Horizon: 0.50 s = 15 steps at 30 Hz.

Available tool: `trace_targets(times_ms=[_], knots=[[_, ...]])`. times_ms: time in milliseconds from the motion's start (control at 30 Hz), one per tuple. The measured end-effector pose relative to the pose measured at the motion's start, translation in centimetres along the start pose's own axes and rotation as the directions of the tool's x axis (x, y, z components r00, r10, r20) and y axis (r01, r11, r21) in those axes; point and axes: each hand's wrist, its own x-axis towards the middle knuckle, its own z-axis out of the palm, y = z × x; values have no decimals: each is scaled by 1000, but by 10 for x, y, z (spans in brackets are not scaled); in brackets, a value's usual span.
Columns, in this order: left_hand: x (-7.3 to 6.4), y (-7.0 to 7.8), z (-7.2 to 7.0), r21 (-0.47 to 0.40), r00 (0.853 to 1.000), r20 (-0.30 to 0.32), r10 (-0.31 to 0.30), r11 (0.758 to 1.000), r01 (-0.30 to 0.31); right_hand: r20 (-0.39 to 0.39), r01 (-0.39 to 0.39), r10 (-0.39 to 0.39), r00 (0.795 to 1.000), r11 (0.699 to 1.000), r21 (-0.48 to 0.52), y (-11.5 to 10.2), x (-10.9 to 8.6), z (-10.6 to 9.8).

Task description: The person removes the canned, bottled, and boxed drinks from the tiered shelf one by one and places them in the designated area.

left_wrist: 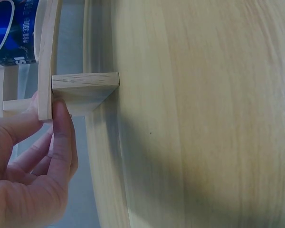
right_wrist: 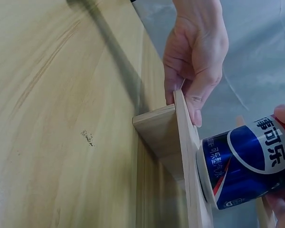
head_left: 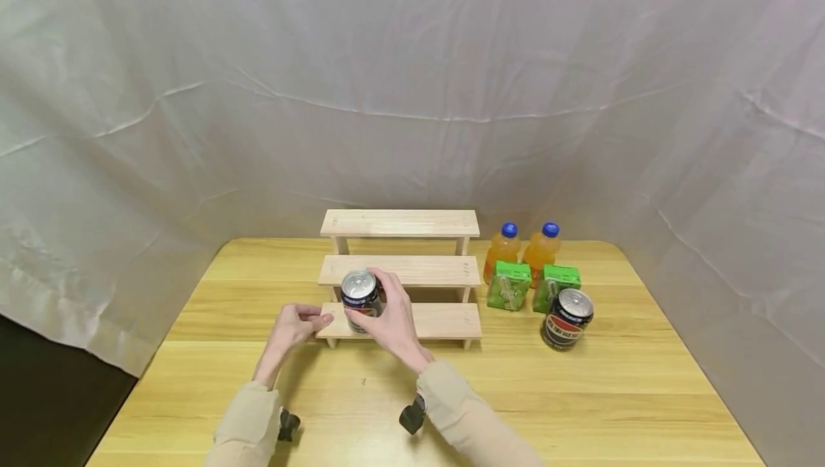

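My right hand (head_left: 397, 320) grips a small dark blue cola can (head_left: 359, 286) by its sides, thumb in front and fingers behind. Upright at the left part of the lowest board (head_left: 445, 321) of a three-step wooden shelf, the can has its base right at the board's surface in the right wrist view (right_wrist: 249, 164). My left hand (head_left: 293, 329) pinches that board's left end, thumb on top and fingers underneath, as the left wrist view of the board's edge (left_wrist: 45, 66) shows.
Right of the shelf stand two orange drink bottles with blue caps (head_left: 509, 230), two green drink cartons (head_left: 509, 286) in front of them, and a second cola can (head_left: 567, 320) nearest me. The middle board (head_left: 399, 270) and top board (head_left: 399, 223) rise behind. A pale curtain (head_left: 412, 94) surrounds the table.
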Motion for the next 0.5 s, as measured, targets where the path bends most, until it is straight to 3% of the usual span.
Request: trace_targets(times_ms=[267, 500], knots=[[1, -2, 1, -14, 1000, 12, 1, 1000, -1, -62, 8, -7, 998, 1000, 25, -7, -10, -21], [0, -3, -1, -16, 1000, 23, 1, 1000, -1, -183, 28, -25, 983, 999, 15, 0, -20, -49]])
